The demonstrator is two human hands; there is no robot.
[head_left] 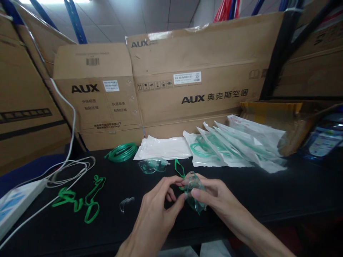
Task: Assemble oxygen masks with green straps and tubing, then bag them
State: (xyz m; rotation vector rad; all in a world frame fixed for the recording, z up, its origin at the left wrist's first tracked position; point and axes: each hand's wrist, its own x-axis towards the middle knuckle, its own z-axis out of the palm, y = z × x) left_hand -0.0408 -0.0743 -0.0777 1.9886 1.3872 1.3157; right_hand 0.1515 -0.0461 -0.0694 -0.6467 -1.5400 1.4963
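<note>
My right hand [214,198] is closed around a clear green-tinted plastic mask [194,194], held just above the black table [281,189]. My left hand [158,205] pinches the mask's left edge, where a green elastic strap [179,168] loops up behind the fingers. A second clear mask [152,165] lies on the table beyond my hands. Several loose green straps [83,201] lie at the left, with a small clear plastic piece [125,202] near them.
A coil of green tubing [122,152] sits behind the straps. Flat empty bags [164,148] and a row of packed bags [235,146] lie at the back. Cardboard boxes [187,82] wall the table. White cables [66,167] and a power strip [16,205] occupy the left.
</note>
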